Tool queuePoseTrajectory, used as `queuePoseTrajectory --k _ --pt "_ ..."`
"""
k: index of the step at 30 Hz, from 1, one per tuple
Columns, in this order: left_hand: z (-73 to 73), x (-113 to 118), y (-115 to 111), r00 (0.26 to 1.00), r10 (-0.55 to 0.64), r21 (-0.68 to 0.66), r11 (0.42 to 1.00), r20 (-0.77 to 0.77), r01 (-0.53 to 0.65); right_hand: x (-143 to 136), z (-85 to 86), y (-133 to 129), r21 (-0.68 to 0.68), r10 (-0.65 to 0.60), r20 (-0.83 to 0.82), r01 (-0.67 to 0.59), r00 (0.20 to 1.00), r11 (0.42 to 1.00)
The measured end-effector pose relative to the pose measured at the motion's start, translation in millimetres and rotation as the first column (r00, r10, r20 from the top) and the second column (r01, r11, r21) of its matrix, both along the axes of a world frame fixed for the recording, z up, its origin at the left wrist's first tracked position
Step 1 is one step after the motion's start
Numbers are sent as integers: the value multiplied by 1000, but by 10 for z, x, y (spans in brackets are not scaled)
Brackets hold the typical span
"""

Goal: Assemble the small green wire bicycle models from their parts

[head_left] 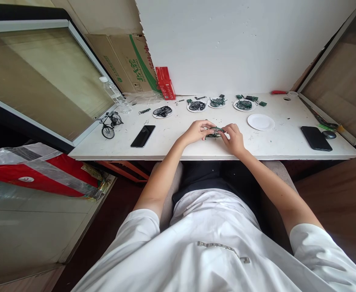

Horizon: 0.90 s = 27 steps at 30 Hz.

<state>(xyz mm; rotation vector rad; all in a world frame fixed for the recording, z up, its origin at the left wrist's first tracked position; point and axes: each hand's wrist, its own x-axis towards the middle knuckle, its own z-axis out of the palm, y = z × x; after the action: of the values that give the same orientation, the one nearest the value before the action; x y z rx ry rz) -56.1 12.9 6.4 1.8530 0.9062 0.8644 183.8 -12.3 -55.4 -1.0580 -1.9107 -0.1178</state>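
Note:
Near the table's front edge, both hands meet around a small green and dark model bicycle part (216,129), whose exact shape is mostly covered by fingers. My left hand (200,131) grips it from the left, thumb and fingers pinched. From the right, my right hand (233,138) pinches the same part with thumb and fingertips. Beyond them stand paper plates of small parts: black wheels (162,111), more black parts (197,106), dark green parts (217,102) and green parts (244,104). A black model bicycle (109,123) stands upright at the left.
One phone (143,136) lies left of my hands, another phone (316,138) far right. A bare paper plate (261,122) sits right of centre. At the back are a water bottle (115,95) and a red box (166,84). Pliers (324,120) lie by the right edge.

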Motion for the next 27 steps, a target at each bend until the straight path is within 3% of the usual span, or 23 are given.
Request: queuePoseTrajectory --k 5,10,16,27 --pt "-30 -44 32 995 74 62 996 -68 -70 28 21 12 -6 -6 -102 6 995 1000" --pt "-155 -34 102 967 91 229 973 -236 -36 39 14 23 -39 6 -150 -12 989 999" --pt "-286 -13 174 951 151 351 935 -271 -49 24 18 18 -21 3 -165 -7 986 1000" --pt "-219 -90 184 934 203 439 897 -293 -57 19 19 0 -14 36 -122 -38 992 999"
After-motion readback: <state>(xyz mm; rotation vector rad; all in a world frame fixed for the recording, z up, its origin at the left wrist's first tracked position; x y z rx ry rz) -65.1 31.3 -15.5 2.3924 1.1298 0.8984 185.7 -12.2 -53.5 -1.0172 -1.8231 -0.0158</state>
